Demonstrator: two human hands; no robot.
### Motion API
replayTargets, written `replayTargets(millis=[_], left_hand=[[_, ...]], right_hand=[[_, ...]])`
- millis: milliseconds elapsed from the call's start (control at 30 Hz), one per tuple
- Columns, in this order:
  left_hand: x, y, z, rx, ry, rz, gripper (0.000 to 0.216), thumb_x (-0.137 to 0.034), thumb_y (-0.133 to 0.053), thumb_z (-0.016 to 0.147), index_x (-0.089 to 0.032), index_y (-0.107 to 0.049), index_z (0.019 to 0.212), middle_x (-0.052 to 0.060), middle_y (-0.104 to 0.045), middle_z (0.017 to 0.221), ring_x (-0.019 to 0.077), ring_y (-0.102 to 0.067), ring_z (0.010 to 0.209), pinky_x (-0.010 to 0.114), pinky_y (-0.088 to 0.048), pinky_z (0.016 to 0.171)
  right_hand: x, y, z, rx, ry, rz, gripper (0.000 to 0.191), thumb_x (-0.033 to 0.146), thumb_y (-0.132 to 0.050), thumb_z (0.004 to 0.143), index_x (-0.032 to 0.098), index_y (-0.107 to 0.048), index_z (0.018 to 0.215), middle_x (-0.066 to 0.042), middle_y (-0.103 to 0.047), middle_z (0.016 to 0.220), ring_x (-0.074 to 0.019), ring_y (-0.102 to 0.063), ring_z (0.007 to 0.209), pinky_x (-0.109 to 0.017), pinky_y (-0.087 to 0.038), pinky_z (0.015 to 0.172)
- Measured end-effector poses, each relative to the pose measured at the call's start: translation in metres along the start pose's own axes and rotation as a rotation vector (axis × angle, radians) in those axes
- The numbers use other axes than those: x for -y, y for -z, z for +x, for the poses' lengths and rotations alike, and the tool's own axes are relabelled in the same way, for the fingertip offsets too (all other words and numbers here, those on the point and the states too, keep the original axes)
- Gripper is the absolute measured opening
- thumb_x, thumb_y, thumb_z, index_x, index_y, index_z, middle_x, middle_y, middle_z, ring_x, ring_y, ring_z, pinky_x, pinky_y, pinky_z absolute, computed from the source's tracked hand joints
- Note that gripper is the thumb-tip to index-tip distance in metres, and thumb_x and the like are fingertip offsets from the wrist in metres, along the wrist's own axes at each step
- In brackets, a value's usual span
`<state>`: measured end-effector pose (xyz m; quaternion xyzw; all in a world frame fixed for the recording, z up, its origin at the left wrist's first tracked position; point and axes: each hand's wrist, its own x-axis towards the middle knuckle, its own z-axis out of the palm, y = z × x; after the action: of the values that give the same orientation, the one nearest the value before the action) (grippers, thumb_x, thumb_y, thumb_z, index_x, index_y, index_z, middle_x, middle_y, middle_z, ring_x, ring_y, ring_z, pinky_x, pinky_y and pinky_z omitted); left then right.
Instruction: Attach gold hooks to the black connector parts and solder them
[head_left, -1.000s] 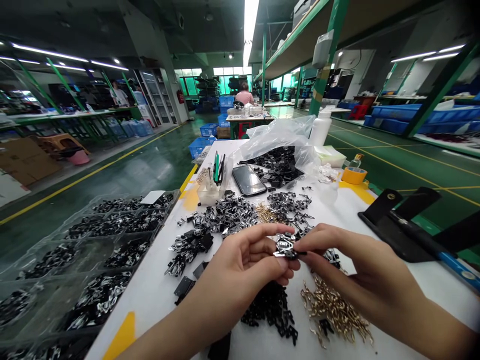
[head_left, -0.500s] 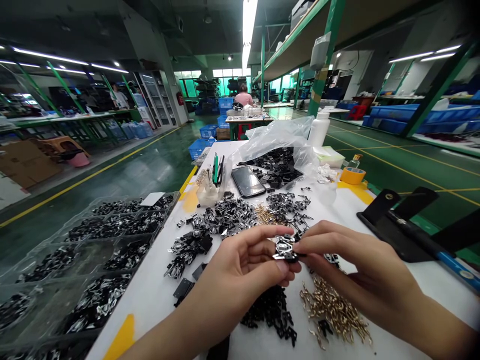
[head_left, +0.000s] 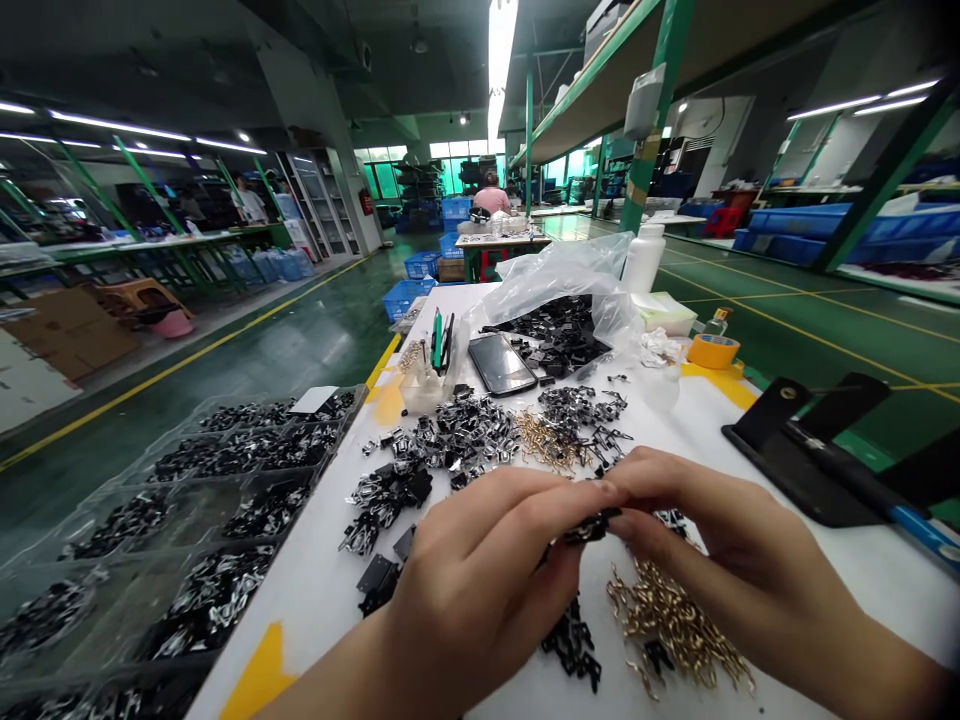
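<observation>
The left hand (head_left: 480,575) and right hand (head_left: 724,530) pinched a small black metal fitting (head_left: 590,528) above the white surface (head_left: 300,610);

both hands were curled nearly closed, gripping the fitting between them at the fingertips; a heap of brass hooks (head_left: 675,625) lay just below the right hand; loose black clips (head_left: 571,645) lay beneath the fitting; a pile of chrome-and-black clips (head_left: 457,440) lay ahead of the left hand; a compartmented plastic tray (head_left: 210,510) holding similar clips sat along the surface's left edge; a smartphone (head_left: 501,364) lay farther ahead beside a clear plastic bag (head_left: 562,290) of black parts; a roll of yellow tape (head_left: 712,352) sat near the far right edge.
</observation>
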<state>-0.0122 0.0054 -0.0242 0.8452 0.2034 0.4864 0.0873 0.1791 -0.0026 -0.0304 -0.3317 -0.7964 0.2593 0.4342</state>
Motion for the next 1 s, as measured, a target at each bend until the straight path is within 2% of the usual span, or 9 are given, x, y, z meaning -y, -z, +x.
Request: replayTargets(millis=[167, 367, 600, 667, 833, 1000], left_hand=[[-0.001, 0.000, 0.001, -0.011, 0.011, 0.010, 0.035, 0.007, -0.063, 0.070, -0.009, -0.061, 0.102, 0.009, -0.070, 0.093, 0.0118, -0.066, 0.083, 0.018, -0.055, 0.077], [0.000, -0.001, 0.002, -0.013, -0.005, 0.012, 0.035, 0.007, -0.062, 0.069, -0.010, -0.061, 0.100, 0.008, -0.070, 0.090, 0.0115, -0.067, 0.081, 0.017, -0.056, 0.074], [-0.008, -0.001, 0.000, -0.046, 0.101, 0.064, 0.031, 0.000, -0.062, 0.067, -0.022, -0.052, 0.086, 0.000, -0.069, 0.077, 0.0121, -0.068, 0.069, 0.020, -0.057, 0.063], [-0.010, -0.002, -0.001, -0.059, 0.129, 0.084, 0.030, -0.001, -0.062, 0.067, -0.024, -0.048, 0.081, -0.001, -0.069, 0.076, 0.0116, -0.068, 0.067, 0.019, -0.056, 0.059], [-0.008, -0.004, -0.004, -0.045, 0.109, 0.114, 0.030, -0.001, -0.061, 0.067, -0.022, -0.045, 0.079, 0.001, -0.067, 0.077, 0.0109, -0.067, 0.071, 0.018, -0.054, 0.062], [-0.004, -0.006, -0.007, 0.022, 0.073, 0.197, 0.026, -0.002, -0.057, 0.071, -0.021, -0.039, 0.069, 0.001, -0.064, 0.070, 0.0103, -0.063, 0.063, 0.018, -0.050, 0.056]], right_hand=[[0.003, -0.001, 0.000, -0.008, -0.090, 0.007, 0.012, 0.016, -0.050, 0.090, 0.027, -0.054, 0.093, 0.006, -0.060, 0.079, -0.0066, -0.059, 0.074, -0.015, -0.048, 0.065], [0.003, -0.001, 0.001, -0.002, -0.119, 0.017, 0.010, 0.017, -0.051, 0.090, 0.026, -0.054, 0.091, 0.005, -0.062, 0.079, -0.0077, -0.060, 0.072, -0.017, -0.049, 0.064], [0.000, -0.005, -0.004, -0.020, -0.096, -0.033, 0.009, 0.017, -0.052, 0.088, 0.025, -0.051, 0.092, 0.001, -0.059, 0.078, -0.0116, -0.060, 0.071, -0.019, -0.049, 0.057], [-0.001, -0.006, -0.004, -0.019, -0.069, -0.046, 0.012, 0.015, -0.051, 0.088, 0.026, -0.049, 0.093, 0.002, -0.058, 0.077, -0.0115, -0.058, 0.069, -0.020, -0.049, 0.056], [0.001, -0.008, -0.006, -0.022, 0.162, -0.103, 0.025, 0.005, -0.051, 0.083, 0.023, -0.048, 0.099, 0.001, -0.049, 0.076, -0.0104, -0.051, 0.063, -0.023, -0.045, 0.054], [-0.001, -0.011, -0.008, 0.037, 0.203, -0.230, 0.018, 0.003, -0.046, 0.085, 0.018, -0.050, 0.094, -0.003, -0.049, 0.077, -0.0116, -0.049, 0.065, -0.024, -0.042, 0.053]])
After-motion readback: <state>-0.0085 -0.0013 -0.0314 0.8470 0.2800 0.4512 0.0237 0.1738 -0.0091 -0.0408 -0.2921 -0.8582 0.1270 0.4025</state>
